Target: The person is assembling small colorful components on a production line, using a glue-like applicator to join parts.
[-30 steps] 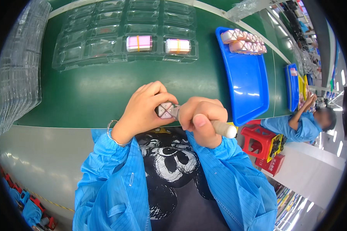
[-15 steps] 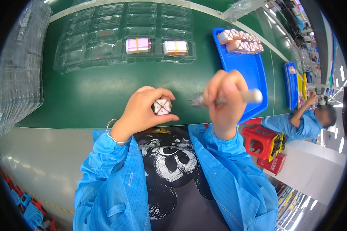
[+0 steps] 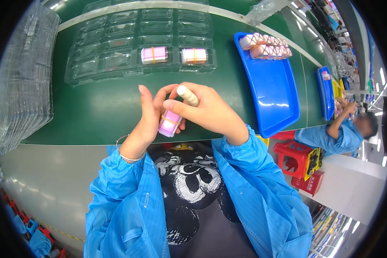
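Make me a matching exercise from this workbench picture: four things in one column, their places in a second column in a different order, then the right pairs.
Things
1. pink block with a rubber band
2. white cylindrical tool
3. two banded pink blocks
4. row of pink blocks

Places
A. at the far end of the blue tray
B. in pockets of the clear blister tray
C. between both hands, against the left hand
D. gripped in the right hand

Pairs: 1-C, 2-D, 3-B, 4-A
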The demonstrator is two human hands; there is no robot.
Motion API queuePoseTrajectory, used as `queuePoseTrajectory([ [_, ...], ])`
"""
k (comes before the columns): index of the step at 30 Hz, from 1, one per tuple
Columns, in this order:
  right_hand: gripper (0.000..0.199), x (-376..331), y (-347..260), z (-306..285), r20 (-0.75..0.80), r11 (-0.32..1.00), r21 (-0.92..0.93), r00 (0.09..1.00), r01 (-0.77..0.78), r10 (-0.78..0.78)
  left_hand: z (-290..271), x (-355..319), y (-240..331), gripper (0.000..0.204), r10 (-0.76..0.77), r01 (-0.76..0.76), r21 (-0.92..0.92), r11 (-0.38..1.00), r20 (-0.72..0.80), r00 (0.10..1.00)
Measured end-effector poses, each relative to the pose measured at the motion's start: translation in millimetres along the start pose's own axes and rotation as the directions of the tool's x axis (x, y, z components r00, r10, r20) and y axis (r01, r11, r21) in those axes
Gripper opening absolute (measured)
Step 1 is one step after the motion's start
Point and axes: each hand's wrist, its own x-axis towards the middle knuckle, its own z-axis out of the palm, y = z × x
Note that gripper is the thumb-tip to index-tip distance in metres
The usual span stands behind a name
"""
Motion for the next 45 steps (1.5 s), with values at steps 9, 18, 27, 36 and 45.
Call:
queuePoseTrajectory([
  [9, 0.020, 3, 14, -10, -0.012, 1.000, 0.020, 1.000, -0.024, 0.024, -3, 6, -8, 0.083, 0.075, -0.077, 0.027, 0.997, 0.092, 0.993],
  [18, 0.025, -30, 6, -30, -0.480, 0.710, 0.102, 0.660, 0.697, -0.579, 0, 8, -30, 0.057, 0.617, -0.480, 0.772, 0.417, 0.148, 0.773],
  [27, 0.028, -33, 20, -1, -0.337, 0.691, 0.198, 0.710, 0.695, -0.618, 5, 11, -31, 0.037, 0.745, -0.443, 0.870, 0.219, 0.144, 0.651],
  [36, 0.022, -34, 20, 5, -0.293, 0.769, 0.104, 0.759, 0.630, -0.582, 2, 13, -34, 0.039, 0.747, -0.456, 0.864, 0.211, 0.159, 0.646],
  [45, 0.025, -31, 21, 6, -0.199, 0.793, -0.065, 0.771, 0.606, -0.605, 2, 13, -35, 0.038, 0.745, -0.445, 0.874, 0.192, 0.165, 0.646],
])
